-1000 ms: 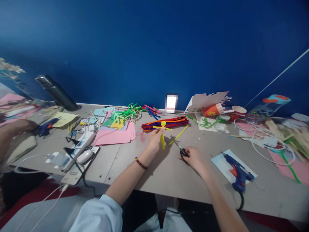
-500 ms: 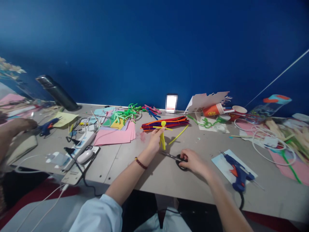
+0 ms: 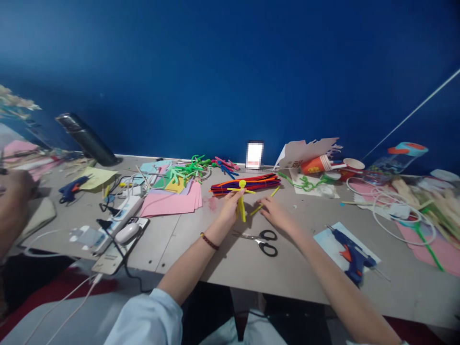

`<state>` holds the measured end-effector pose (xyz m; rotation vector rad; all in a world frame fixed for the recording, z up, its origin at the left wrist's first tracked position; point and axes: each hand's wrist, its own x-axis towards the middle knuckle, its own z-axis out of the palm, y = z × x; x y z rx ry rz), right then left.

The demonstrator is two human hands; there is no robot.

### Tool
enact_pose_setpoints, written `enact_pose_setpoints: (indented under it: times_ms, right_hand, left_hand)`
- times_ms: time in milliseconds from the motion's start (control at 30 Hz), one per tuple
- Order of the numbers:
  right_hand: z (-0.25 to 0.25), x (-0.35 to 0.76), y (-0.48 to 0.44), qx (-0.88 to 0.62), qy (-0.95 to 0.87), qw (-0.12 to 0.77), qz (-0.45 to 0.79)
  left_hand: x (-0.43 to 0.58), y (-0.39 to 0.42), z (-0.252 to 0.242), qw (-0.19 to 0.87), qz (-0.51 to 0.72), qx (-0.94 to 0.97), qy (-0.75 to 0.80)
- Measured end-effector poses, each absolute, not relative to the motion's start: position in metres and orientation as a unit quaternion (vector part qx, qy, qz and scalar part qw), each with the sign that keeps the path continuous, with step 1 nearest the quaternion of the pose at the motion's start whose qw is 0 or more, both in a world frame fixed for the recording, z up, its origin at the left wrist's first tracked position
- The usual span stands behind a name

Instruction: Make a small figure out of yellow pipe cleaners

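My left hand (image 3: pixel 232 207) pinches a yellow pipe-cleaner figure (image 3: pixel 241 210) with a round head, outstretched arms and two hanging legs. My right hand (image 3: pixel 273 211) has its fingertips on a loose yellow pipe cleaner (image 3: pixel 275 191), whose middle they cover. A pair of black-handled scissors (image 3: pixel 259 238) lies on the table just below, blades slightly parted and pointing left, with neither hand on it. Behind the figure rests a bundle of red, orange and purple pipe cleaners (image 3: pixel 260 182).
A blue glue gun (image 3: pixel 352 254) lies on light blue paper at right, another glue gun (image 3: pixel 74 188) at left. Pink paper (image 3: pixel 172 203), a power strip (image 3: pixel 122 215), a phone with a mouse on it, green pipe cleaners and paper cups (image 3: pixel 316 165) surround the area. A co-worker's hand (image 3: pixel 16 196) is far left.
My right hand has let go of the scissors, leaving them on the table, and moved up to the loose yellow pipe cleaner. My left hand still holds the figure.
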<state>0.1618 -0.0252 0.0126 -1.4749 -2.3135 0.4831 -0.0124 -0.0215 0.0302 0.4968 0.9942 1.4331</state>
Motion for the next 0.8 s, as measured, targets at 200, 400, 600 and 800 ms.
enact_pose_setpoints:
  times_ms: [200,400,600,800]
  right_hand:
    - [0.006,0.143,-0.009,-0.545,-0.804,0.173,0.160]
    - [0.017,0.131,-0.016,-0.560,-0.732,0.325,0.214]
    - [0.037,0.128,-0.036,-0.495,-0.528,0.511,0.464]
    - [0.027,0.128,-0.044,-0.504,-0.506,0.538,0.448]
  left_hand:
    - [-0.013,-0.020,0.026,0.626,0.612,0.226,0.427]
    - [-0.013,-0.023,0.027,0.629,0.613,0.241,0.413]
    - [-0.011,-0.027,0.029,0.640,0.578,0.296,0.412]
    - [-0.007,-0.029,0.024,0.659,0.545,0.340,0.391]
